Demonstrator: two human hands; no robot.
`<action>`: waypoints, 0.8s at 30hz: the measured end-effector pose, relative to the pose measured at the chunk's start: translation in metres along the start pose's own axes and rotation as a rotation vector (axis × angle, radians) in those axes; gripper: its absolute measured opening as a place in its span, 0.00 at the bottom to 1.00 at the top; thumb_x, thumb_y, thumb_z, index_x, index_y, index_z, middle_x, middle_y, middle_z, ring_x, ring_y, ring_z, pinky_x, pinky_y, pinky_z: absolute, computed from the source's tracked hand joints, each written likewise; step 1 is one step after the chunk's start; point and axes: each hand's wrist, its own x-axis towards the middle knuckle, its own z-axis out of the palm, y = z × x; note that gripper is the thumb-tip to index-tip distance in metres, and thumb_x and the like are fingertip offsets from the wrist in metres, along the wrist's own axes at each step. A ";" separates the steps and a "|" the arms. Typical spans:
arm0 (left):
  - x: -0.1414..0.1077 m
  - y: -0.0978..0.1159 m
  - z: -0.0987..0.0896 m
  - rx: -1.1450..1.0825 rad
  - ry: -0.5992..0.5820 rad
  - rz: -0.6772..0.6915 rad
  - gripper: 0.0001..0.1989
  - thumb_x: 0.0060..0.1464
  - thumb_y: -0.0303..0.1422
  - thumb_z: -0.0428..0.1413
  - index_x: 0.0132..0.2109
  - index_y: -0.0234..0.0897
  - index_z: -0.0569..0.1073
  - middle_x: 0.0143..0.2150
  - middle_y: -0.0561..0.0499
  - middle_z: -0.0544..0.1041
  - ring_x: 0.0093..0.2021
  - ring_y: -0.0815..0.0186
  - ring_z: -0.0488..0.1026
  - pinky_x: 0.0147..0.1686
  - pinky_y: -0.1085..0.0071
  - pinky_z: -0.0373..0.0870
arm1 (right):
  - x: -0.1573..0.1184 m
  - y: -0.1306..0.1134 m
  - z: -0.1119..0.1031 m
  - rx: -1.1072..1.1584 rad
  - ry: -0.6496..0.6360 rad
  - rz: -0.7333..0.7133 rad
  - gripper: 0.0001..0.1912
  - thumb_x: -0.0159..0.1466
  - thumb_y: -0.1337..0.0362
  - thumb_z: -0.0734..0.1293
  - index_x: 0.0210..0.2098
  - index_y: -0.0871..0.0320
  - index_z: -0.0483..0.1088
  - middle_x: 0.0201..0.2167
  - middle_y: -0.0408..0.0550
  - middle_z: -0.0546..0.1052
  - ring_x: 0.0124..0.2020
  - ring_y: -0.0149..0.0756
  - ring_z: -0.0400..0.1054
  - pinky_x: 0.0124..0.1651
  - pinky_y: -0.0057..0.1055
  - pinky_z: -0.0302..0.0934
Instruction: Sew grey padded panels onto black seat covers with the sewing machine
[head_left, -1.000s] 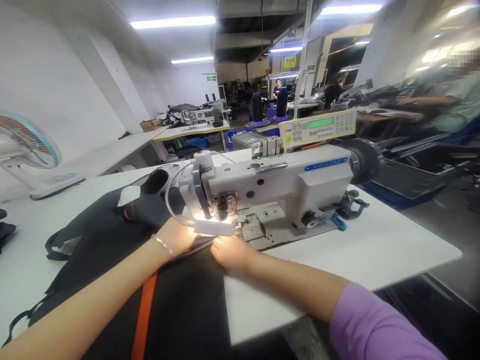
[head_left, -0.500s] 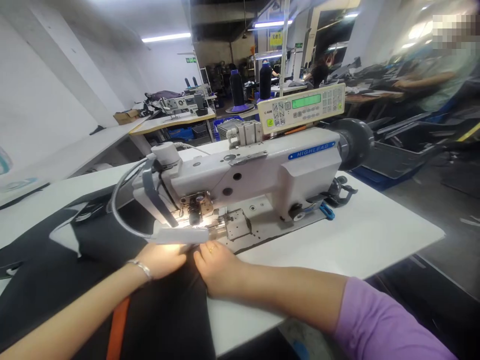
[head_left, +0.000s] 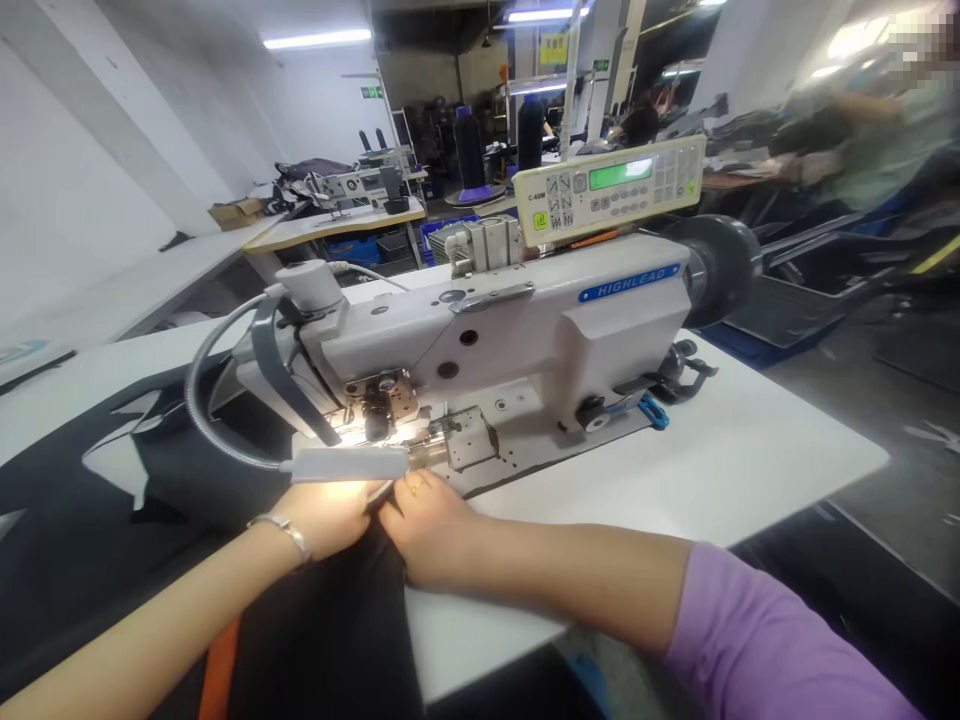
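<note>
A sewing machine [head_left: 495,320] stands on the white table, its lamp [head_left: 349,464] lit over the needle area [head_left: 379,410]. Black fabric [head_left: 337,630] runs from the needle area down over the table's front edge. My left hand [head_left: 330,518], with a bracelet at the wrist, is closed on the fabric just before the needle; the lamp hides part of its fingers. Beside it my right hand [head_left: 431,530], wearing a ring, has its fingers bent and pressed together at the fabric's right edge. The fingertips of both hands are partly hidden. An orange strip [head_left: 219,670] lies along the fabric.
A control panel [head_left: 611,190] with a green display sits above the machine, and thread cones [head_left: 470,150] stand behind. Blue-handled snips [head_left: 654,411] lie by the machine's base. Another sewing machine [head_left: 349,190] stands at the back left. A blurred person [head_left: 885,150] is at the right.
The view has shifted slightly, so the machine appears a little higher and its needle end further left. Both hands keep close together on the fabric; a pale curved edge now shows between them.
</note>
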 end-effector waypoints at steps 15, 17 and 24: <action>-0.014 0.013 0.027 0.171 0.340 0.127 0.23 0.56 0.19 0.43 0.54 0.34 0.73 0.45 0.40 0.79 0.41 0.54 0.77 0.41 0.59 0.75 | -0.008 -0.011 -0.002 -0.123 0.031 -0.078 0.22 0.58 0.64 0.61 0.48 0.73 0.66 0.45 0.71 0.70 0.45 0.52 0.64 0.55 0.50 0.53; -0.014 0.014 0.030 0.167 0.362 0.139 0.21 0.57 0.19 0.44 0.52 0.35 0.74 0.47 0.41 0.78 0.42 0.54 0.77 0.42 0.58 0.75 | -0.010 -0.016 -0.004 -0.173 0.033 -0.109 0.21 0.59 0.65 0.59 0.48 0.75 0.66 0.43 0.73 0.70 0.44 0.53 0.65 0.53 0.50 0.54; -0.008 0.002 0.037 0.162 0.419 0.190 0.17 0.60 0.22 0.44 0.46 0.36 0.76 0.41 0.43 0.80 0.41 0.55 0.77 0.42 0.59 0.75 | -0.003 -0.016 0.005 -0.187 0.106 -0.096 0.22 0.60 0.66 0.58 0.50 0.76 0.66 0.42 0.71 0.71 0.42 0.52 0.66 0.55 0.50 0.55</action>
